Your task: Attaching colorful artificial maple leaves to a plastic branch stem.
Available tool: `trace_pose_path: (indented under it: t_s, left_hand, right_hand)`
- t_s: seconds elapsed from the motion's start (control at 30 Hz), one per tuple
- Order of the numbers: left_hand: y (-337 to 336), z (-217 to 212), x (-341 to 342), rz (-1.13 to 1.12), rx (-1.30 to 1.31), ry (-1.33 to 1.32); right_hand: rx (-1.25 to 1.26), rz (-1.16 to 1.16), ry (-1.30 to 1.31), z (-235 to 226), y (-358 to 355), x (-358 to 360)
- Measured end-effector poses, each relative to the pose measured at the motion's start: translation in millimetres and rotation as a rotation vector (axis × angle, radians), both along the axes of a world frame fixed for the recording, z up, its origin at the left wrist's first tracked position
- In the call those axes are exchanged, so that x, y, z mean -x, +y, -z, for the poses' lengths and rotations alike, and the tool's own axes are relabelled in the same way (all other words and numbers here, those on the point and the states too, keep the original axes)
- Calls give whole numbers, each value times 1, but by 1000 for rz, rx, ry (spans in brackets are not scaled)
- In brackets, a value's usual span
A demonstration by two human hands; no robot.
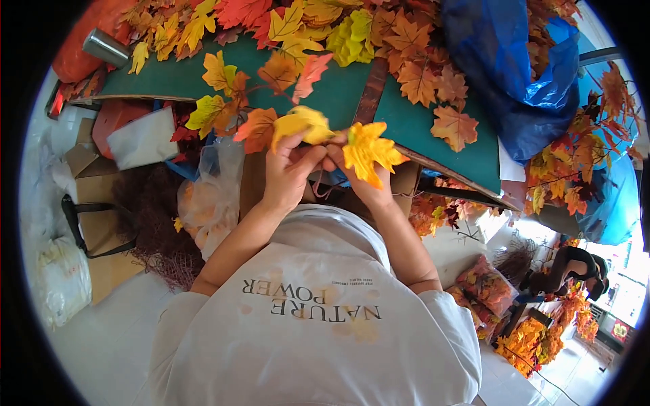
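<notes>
The left hand (288,172) pinches a curled yellow leaf (301,124), and the right hand (355,181) is closed on a bright yellow leaf (367,150) (both fake). They meet just above the green table (413,125), where more orange leaves (426,81) lie beside a blue bag (514,74).

left hand (288,172), right hand (355,183), raised, fingers pinched

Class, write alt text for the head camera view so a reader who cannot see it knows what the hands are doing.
Two bare hands hold artificial autumn leaves over a green table: the left hand pinches a yellow leaf, the right hand an orange-yellow leaf. More leaves and a blue bag lie on the table.
</notes>
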State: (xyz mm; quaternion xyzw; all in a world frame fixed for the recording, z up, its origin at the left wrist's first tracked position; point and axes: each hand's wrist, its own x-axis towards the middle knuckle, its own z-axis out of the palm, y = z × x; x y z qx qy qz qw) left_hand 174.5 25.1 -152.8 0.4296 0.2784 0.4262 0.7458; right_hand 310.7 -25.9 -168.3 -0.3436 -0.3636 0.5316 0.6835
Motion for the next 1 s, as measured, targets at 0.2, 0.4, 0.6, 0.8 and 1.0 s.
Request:
trace_pose_path:
  t_s: [0.2, 0.4, 0.6, 0.8, 1.0]
  left_hand:
    - [0, 11, 37, -30, 173, -235]
    - [5, -2, 28, -185, 117, -172]
    - [21, -17, 19, -58, 188, -131]
    - [24, -13, 16, 98, 373, -334]
    - [18, -16, 20, 111, 134, -36]
  right_hand:
    - [-209, 881, -1510, -61, 61, -85]
    - [91, 781, -1981, -49, 102, -156]
    - [-37, 944, -1816, -75, 103, -165]
    - [110, 960, -1240, -96, 99, -164]
    - [2, 736, -168, -79, 99, -155]
